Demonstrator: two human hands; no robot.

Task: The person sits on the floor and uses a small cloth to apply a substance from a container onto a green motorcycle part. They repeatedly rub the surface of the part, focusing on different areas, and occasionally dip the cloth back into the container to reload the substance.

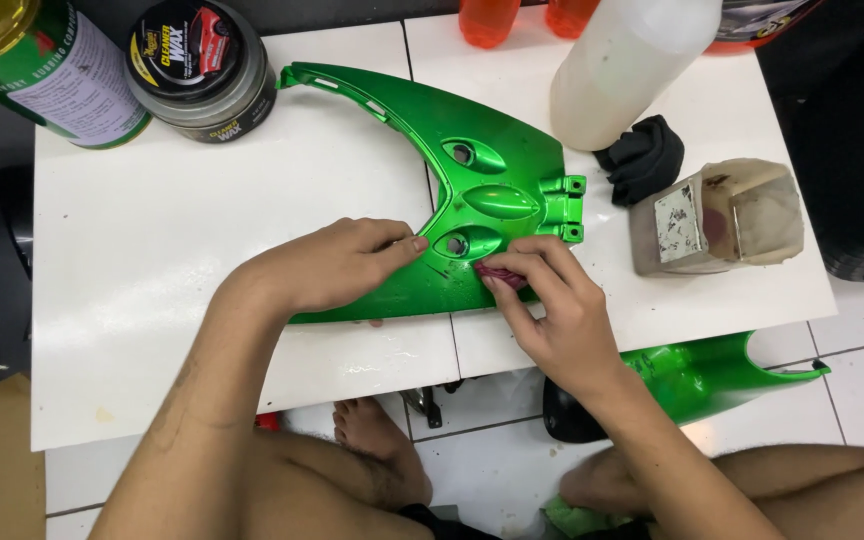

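Observation:
A glossy green curved plastic fairing panel [492,190] lies on a low white table [172,250]. My left hand [327,265] rests flat on the panel's near left edge, pressing it down. My right hand [552,310] pinches a small dark red pad [500,275] and holds it against the panel's near surface, just below an oval recess.
At the table's back stand a green can [47,65], a round black tin [200,62], a white bottle [627,65] and two orange bottles [487,20]. A black cloth [644,155] and a cloudy plastic container [722,215] sit right. A second green panel [712,375] lies on the tiled floor.

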